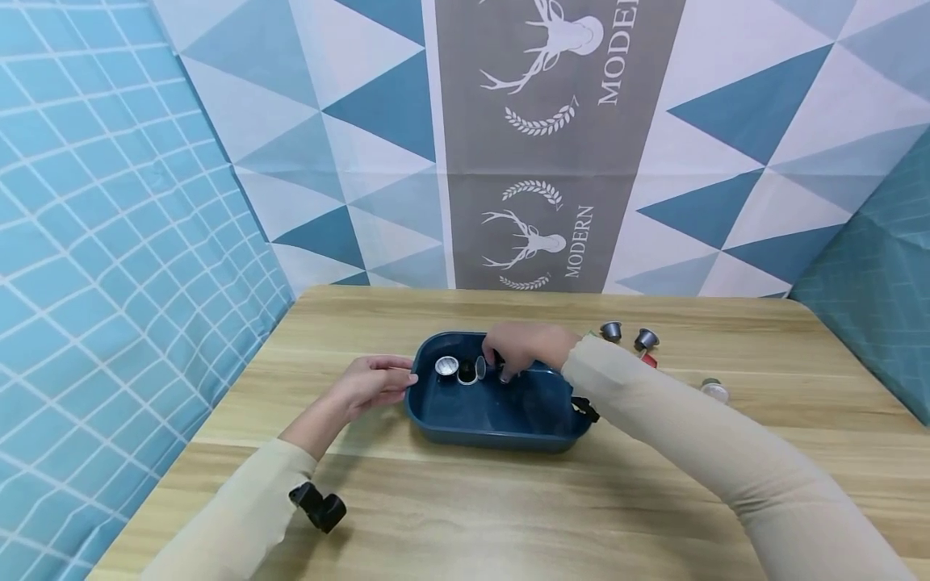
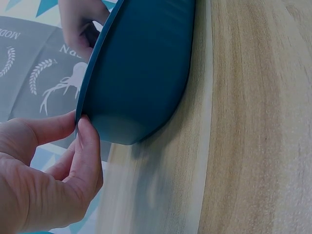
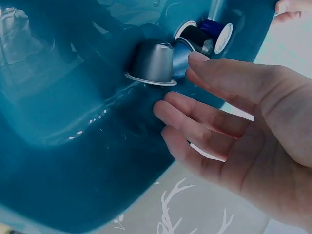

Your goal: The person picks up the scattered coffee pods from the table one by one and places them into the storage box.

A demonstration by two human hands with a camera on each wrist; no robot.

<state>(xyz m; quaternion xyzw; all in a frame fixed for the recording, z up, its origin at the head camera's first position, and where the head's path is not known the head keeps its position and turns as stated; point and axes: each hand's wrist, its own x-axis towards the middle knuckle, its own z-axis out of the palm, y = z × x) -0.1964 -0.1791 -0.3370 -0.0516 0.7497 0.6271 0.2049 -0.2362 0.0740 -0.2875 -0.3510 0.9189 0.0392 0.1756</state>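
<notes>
"What is everything standing on?"

"A wood-grain surface (image 1: 407, 516), pale yellow-brown with darker streaks, its far corners rounded."

"And the biggest thing on it?"

"A dark blue basin (image 1: 501, 440), oblong with rounded corners, sitting near the middle, its long side running left to right."

"Anything beside that?"

"Small capsules, to the right of the basin. A first grey capsule (image 1: 611, 331) lies near the far edge, and a second grey capsule (image 1: 646, 339) just right of it."

"What's the red bit?"

"A red capsule (image 1: 649, 360), close in front of the second grey one, partly hidden by a sleeve (image 1: 676, 420). A whitish capsule (image 1: 715, 391) lies apart, farther right and nearer."
</notes>
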